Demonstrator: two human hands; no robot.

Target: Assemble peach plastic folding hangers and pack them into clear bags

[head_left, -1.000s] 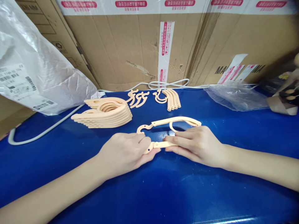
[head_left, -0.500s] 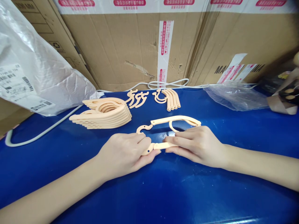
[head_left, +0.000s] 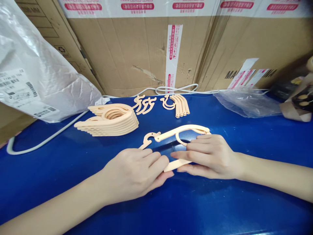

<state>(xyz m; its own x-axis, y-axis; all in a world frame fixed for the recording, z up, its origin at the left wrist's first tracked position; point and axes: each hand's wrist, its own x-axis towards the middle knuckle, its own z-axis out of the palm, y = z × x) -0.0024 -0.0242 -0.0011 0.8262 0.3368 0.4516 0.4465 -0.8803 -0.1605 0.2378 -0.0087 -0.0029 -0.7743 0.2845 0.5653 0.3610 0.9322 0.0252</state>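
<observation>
My left hand is closed around a cream plastic hanger hook, whose curved end sticks out beyond the knuckles. Its thumb and fingers also pinch the near end of a cream folding-hanger arm. My right hand grips that same arm farther right, thumb below and fingers above. Another hanger arm runs along the far side, its left end by the hook's tip and its right end at my right hand. A thin curved cream part shows between the arms. My fingers hide the joints.
Behind the hands sits a stack of cream hanger pieces. Loose hooks and several arms lie farther back. A white cable, a silver mailer bag, clear plastic and cardboard boxes border the blue table.
My left hand has moved right and nearer me, now covering the joint that showed before. The lower arm tilts more, and the far arm's left end has dropped slightly.
</observation>
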